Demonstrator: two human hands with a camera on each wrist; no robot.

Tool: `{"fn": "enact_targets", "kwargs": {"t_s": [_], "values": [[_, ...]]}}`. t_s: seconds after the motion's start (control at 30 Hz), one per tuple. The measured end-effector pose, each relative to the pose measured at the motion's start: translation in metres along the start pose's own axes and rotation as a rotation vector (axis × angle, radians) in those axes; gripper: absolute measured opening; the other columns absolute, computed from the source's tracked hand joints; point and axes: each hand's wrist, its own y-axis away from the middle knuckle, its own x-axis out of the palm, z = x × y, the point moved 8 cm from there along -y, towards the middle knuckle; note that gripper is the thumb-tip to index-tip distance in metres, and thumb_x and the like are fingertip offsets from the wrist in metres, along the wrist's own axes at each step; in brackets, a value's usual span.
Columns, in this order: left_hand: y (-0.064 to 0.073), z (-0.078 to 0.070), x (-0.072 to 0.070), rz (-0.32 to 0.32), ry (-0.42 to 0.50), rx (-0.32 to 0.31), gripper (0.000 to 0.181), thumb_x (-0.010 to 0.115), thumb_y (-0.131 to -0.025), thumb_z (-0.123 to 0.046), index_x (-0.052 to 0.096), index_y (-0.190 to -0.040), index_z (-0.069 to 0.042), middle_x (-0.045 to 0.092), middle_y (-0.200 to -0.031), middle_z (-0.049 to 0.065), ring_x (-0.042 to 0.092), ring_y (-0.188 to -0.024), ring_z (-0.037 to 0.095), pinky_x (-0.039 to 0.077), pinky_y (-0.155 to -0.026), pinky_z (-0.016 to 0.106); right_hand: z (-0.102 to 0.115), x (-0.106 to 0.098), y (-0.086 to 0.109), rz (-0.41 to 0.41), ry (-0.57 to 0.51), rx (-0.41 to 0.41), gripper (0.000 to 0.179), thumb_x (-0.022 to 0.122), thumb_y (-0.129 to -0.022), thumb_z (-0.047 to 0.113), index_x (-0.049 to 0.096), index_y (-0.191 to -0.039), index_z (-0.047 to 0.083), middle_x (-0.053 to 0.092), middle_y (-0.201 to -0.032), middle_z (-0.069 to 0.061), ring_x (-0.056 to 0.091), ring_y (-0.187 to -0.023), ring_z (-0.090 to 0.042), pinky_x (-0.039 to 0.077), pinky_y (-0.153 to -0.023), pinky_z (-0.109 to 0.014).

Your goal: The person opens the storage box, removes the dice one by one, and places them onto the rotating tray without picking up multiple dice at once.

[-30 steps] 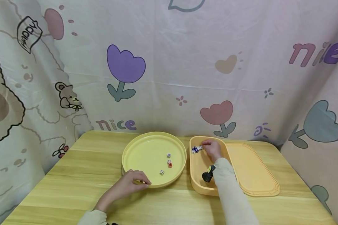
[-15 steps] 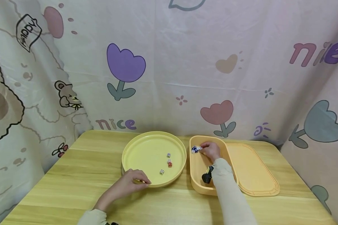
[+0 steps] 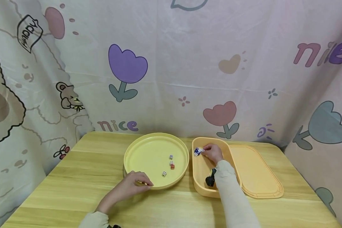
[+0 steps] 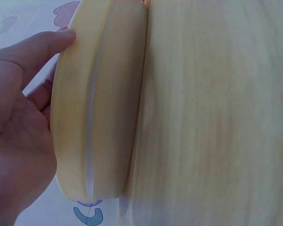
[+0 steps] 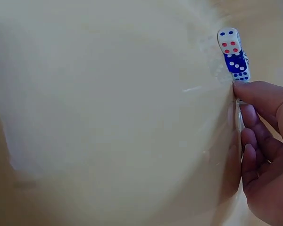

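Observation:
My left hand (image 3: 133, 184) holds the near-left rim of a round yellow tray (image 3: 156, 136); in the left wrist view the thumb (image 4: 61, 41) lies on the rim's outer side, other fingers behind it. Inside that tray lie white dice (image 3: 164, 174) and a red die (image 3: 172, 167). My right hand (image 3: 213, 152) reaches into an orange rectangular box (image 3: 198, 186), pinching a white die (image 5: 242, 75) with blue dots between thumb and fingers. Touching or close by are a blue die (image 5: 236, 63) and another white die (image 5: 229, 41). The fingertips partly hide the pinched die.
A flat orange lid (image 3: 257, 174) lies on the wooden table (image 3: 171, 209) at the box's right. A black wrist camera (image 3: 210, 178) hangs under the right sleeve, over the box. A patterned curtain (image 3: 171, 63) stands behind the table.
The right hand has shifted slightly left, closer to the clustered dice in the box. The left hand, the round tray and its dice look unchanged.

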Motion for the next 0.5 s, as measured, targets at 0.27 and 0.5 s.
{"fn": "enact_targets", "kwargs": {"t_s": [0.27, 0.5], "values": [[0.000, 0.002, 0.003, 0.016, 0.021, -0.026, 0.007, 0.065, -0.084, -0.022, 0.069, -0.089, -0.021, 0.063, -0.087, -0.016, 0.055, -0.082, 0.003, 0.026, -0.081, 0.035, 0.002, -0.003, -0.005, 0.012, -0.036, 0.005, 0.013, 0.070, -0.075, 0.006, 0.066, -0.082, -0.004, 0.062, -0.076, -0.007, 0.052, -0.067, -0.018, 0.041, -0.060, -0.026], [0.001, 0.002, 0.001, 0.008, 0.001, -0.012, 0.007, 0.066, -0.083, -0.022, 0.070, -0.089, -0.021, 0.062, -0.086, -0.017, 0.055, -0.081, 0.002, 0.030, -0.080, 0.033, 0.038, -0.019, -0.012, -0.031, -0.087, -0.078, 0.014, 0.067, -0.078, 0.006, 0.062, -0.086, -0.004, 0.059, -0.082, -0.011, 0.052, -0.076, -0.021, 0.042, -0.066, -0.027]]}}
